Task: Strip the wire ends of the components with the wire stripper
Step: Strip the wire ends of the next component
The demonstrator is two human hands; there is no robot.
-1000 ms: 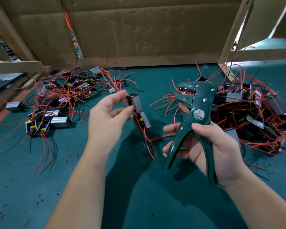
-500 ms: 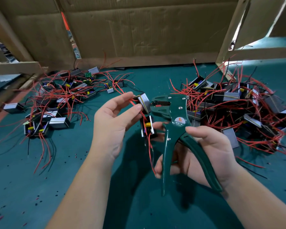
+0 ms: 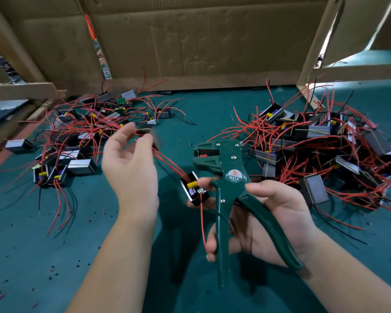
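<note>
Right hand (image 3: 269, 222) clamped round stripper (image 3: 226, 168) handles, fingertips also pinching a component (image 3: 192, 188) beside the tool | left hand (image 3: 129, 172) pinched a second component (image 3: 145, 132), blurred, swung away from the stripper toward left pile (image 3: 77, 141) | I judged that one done, the near one next | right pile (image 3: 325, 150) waited beyond.

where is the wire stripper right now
In the head view the green wire stripper stands right of centre, held in the right hand, with a small component just left of it.
</note>
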